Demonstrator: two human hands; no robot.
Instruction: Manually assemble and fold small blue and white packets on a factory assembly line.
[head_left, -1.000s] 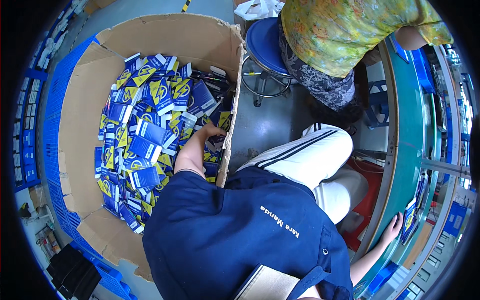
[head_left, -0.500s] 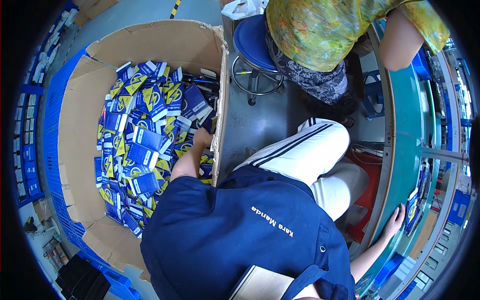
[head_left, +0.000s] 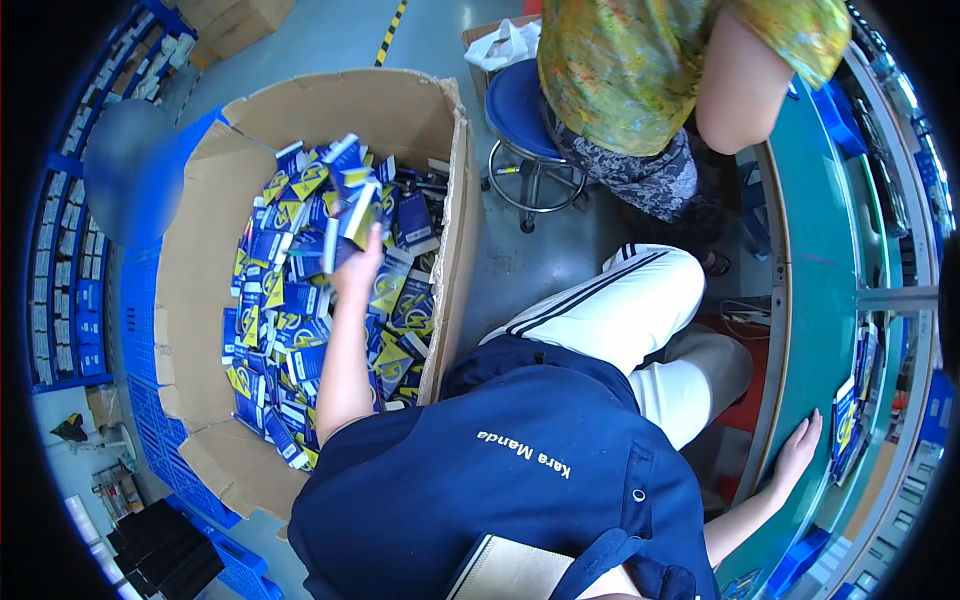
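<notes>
My left hand [head_left: 358, 262] is raised over the pile in the large cardboard box [head_left: 205, 260], its fingers closed on several flat blue, yellow and white cartons [head_left: 362, 215]. Motion blurs these cartons, so I cannot tell exactly how many there are. Below them many similar blue-and-yellow cartons [head_left: 300, 325] lie jumbled. On the right, my right hand [head_left: 797, 455] rests on the green tabletop [head_left: 812, 350] with fingers stretched out and nothing in them. Just beyond its fingertips stand a few more blue-and-yellow cartons [head_left: 846, 425] in a row.
Another person in a yellow-green patterned top [head_left: 625, 80] is at the bench ahead, close to a round blue stool [head_left: 520, 110]. Blue plastic pallets [head_left: 150, 330] flank the cardboard box. Shelving [head_left: 70, 290] with blue bins runs along the far left.
My left hand has lifted from the box's right side, moving left and up with cartons in it. My right hand stays on the tabletop. The whole view has shifted slightly.
</notes>
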